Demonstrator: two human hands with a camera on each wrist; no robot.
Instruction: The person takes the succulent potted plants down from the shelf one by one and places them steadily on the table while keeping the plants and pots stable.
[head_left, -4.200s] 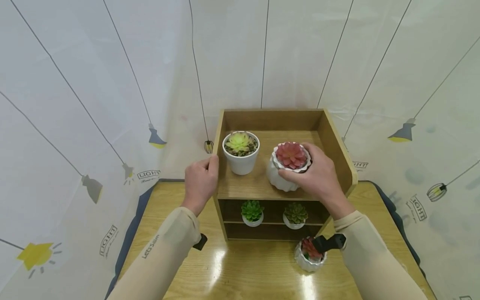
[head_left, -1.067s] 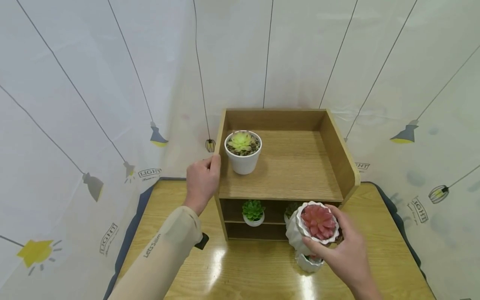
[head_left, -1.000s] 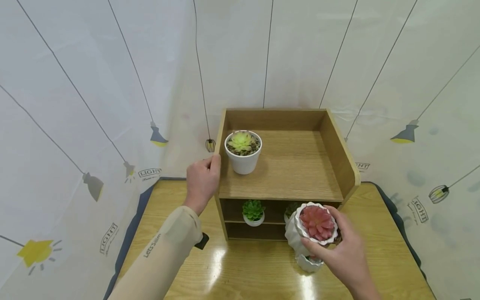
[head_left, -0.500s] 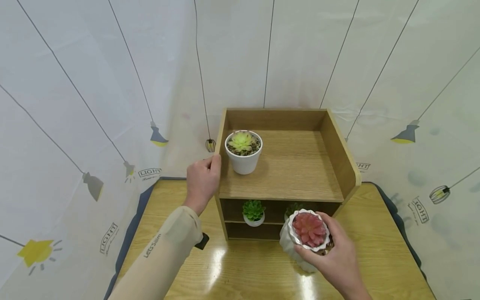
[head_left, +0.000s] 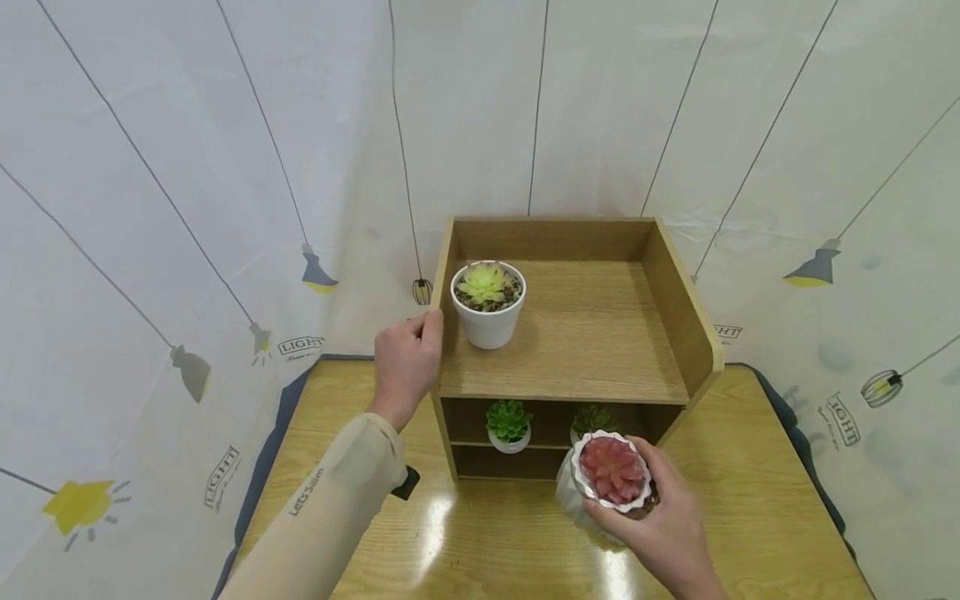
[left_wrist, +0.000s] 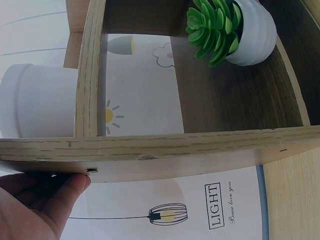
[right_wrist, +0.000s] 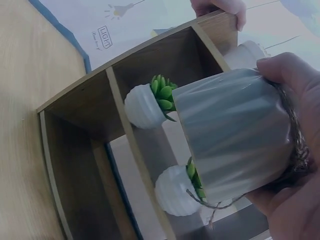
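My right hand [head_left: 670,518] grips a white fluted pot [right_wrist: 232,132] with a red succulent [head_left: 613,471] in it, thumb and fingers around its sides. Twine [right_wrist: 300,145] is wound round that pot. It is held in front of the shelf's right side, above the table. At the left, my left hand [head_left: 407,358] is curled at the upper side panel of the wooden shelf [head_left: 600,358] and holds it there; its thumb [left_wrist: 75,187] touches the outer face. A white pot [head_left: 489,327] with a yellow-green succulent stands on the top level, near that hand.
Two small white pots with green succulents, a left one [head_left: 509,429] and a right one [head_left: 590,419], stand on the level below; the held pot partly covers the right one. The shelf stands on a glossy wooden table [head_left: 495,550], before a printed curtain [head_left: 600,100].
My right hand has lifted the red succulent's pot off the top level and brought it forward and down, lately slightly left. It now hides the other red succulent on the table. My left hand stays put.
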